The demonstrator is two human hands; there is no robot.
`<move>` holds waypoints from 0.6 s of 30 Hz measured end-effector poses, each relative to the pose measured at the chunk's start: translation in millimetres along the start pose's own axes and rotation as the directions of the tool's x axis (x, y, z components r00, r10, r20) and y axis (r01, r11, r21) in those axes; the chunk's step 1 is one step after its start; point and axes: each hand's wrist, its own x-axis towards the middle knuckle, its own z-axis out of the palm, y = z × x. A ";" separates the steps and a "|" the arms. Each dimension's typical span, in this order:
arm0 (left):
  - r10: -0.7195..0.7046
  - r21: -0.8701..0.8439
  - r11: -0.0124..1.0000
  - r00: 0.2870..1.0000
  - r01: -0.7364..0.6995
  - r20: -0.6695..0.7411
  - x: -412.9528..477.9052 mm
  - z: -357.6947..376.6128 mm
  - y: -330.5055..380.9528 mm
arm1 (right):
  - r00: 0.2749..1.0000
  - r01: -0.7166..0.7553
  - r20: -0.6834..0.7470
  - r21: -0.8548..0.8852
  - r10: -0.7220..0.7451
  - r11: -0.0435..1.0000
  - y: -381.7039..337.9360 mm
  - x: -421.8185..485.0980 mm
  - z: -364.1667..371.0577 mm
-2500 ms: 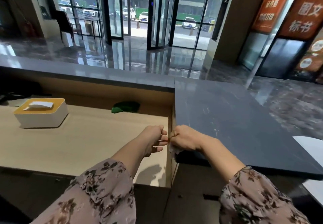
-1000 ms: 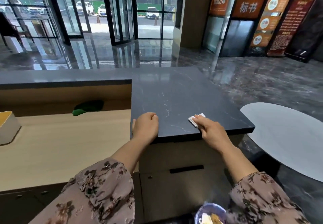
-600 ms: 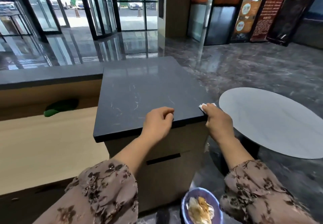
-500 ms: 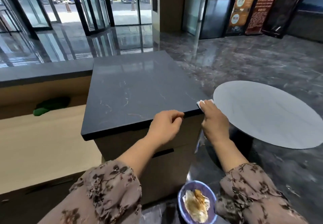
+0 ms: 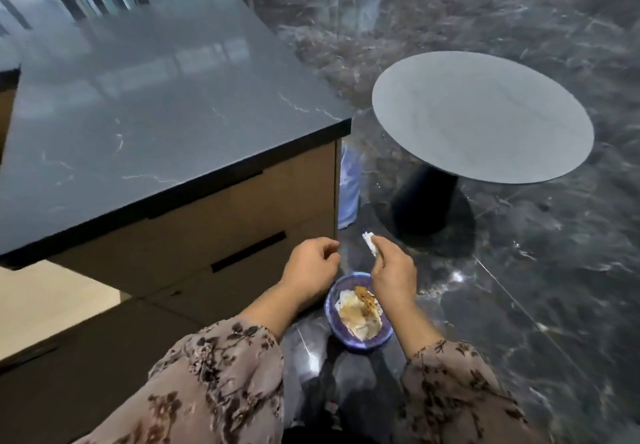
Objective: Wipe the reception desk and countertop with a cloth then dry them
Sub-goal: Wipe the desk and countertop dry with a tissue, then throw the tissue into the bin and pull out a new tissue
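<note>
Hands have left the dark countertop: right hand pinches a white tissue wad above the waste bin, left hand loosely curled, empty; likely discarding it.

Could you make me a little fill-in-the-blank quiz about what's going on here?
1. The white tissue is pinched in the person's ____ hand.
2. The blue bin stands on the ____.
3. The top of the side table is ____ in shape.
4. The left hand holds ____.

Missing words: right; floor; round; nothing
</note>
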 end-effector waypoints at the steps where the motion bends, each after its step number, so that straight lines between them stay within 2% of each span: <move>1: -0.021 -0.010 1.000 1.000 0.021 0.022 3.1 8.8 -5.3 | 0.995 -0.101 0.003 0.014 0.101 0.995 11.3 -1.0 5.5; 4: -0.080 -0.035 0.996 0.994 0.082 0.074 12.5 33.9 -25.1 | 0.936 -0.351 0.003 0.114 0.353 0.929 47.7 -5.2 29.1; 8: -0.119 -0.036 0.991 0.982 0.125 0.146 32.6 65.7 -61.8 | 0.778 -0.619 0.053 0.232 0.626 0.750 96.7 -5.1 65.6; 10: -0.135 -0.027 0.989 0.975 0.142 0.178 45.5 82.9 -83.6 | 0.721 -0.681 0.078 0.261 0.688 0.684 116.3 -3.9 83.6; 18: -0.188 -0.049 0.978 0.962 0.201 0.197 86.3 141.4 -153.7 | 0.615 -0.764 0.140 0.348 0.776 0.543 174.6 6.1 142.0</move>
